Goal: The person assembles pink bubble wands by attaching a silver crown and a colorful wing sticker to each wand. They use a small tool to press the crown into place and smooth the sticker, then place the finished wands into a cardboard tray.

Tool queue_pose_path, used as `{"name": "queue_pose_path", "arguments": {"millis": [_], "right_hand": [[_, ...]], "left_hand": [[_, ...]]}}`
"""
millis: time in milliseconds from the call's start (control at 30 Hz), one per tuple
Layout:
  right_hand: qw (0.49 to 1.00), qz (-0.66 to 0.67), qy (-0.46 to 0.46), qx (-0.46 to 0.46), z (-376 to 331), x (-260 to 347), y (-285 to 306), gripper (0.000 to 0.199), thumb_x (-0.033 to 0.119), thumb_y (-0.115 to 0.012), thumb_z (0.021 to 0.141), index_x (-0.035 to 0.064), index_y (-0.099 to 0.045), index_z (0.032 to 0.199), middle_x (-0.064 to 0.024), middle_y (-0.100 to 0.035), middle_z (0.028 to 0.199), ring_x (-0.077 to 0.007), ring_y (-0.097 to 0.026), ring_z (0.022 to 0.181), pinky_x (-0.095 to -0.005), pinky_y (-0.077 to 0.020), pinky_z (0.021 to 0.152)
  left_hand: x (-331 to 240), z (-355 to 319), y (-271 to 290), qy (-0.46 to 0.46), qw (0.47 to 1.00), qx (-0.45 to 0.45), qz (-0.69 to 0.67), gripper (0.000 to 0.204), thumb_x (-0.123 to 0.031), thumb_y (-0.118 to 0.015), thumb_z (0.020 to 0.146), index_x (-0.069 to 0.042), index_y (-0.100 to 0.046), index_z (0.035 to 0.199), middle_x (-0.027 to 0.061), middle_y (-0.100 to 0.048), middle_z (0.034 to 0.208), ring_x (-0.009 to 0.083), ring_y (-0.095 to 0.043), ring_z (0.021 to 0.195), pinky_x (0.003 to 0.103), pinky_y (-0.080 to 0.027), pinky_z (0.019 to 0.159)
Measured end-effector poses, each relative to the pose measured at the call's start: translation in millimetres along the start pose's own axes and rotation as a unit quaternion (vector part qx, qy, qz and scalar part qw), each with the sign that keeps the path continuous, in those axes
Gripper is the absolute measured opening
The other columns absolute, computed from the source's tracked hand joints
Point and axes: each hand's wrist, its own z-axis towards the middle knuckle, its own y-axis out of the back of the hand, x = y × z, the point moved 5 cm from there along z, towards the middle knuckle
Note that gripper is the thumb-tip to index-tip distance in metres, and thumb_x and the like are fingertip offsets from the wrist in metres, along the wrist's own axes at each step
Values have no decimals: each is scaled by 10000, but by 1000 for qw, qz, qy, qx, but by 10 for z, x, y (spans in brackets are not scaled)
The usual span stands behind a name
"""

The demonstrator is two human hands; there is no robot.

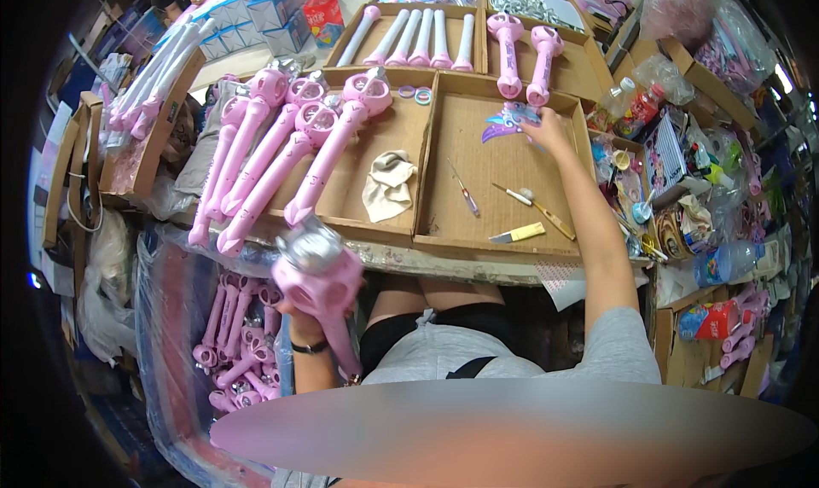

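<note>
My left hand [300, 322] is closed round the shaft of a pink toy wand [320, 281], held upright near my body below the table edge. The wand's round openwork head has a silver cap on top. My right hand [544, 130] reaches over the cardboard tray on the right and pinches a purple and blue wing-shaped piece [503, 127]. Just beyond that hand, two pink wand parts [507, 57] with ring heads lie in the far tray. Several similar pink wands [271, 151] with silver-topped heads lie slanted across the left tray [345, 200].
In the right tray [461, 130] lie a screwdriver [464, 189], a brush [550, 218] and a yellow-handled knife [518, 233]. A cream cloth [389, 187] rests in the left tray. A plastic-lined bin [162, 317] at lower left holds many pink wands. Bottles and clutter crowd the right side.
</note>
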Motion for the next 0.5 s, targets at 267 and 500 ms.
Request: {"name": "queue_pose_path", "arguments": {"millis": [267,500], "right_hand": [[993,114,12,4,-234,-152,-48,365,328,-704,780,14,-644,954,-126,-662,766,-225,-631,657,-360,-470,591],[809,163,304,477,-1474,1539,918,161,164,-619,877,67,-671,995,15,-615,666,-47,-526,553,-236,-435,497]], "left_hand": [[375,-341,-316,57,996,-73,0,1094,-708,-700,589,-1,-349,1347,170,-546,1210,216,-588,968,334,-483,809],[276,345,-869,206,969,130,51,1077,-499,-843,586,16,-332,1381,131,-457,1353,228,-452,1238,374,-349,1050]]}}
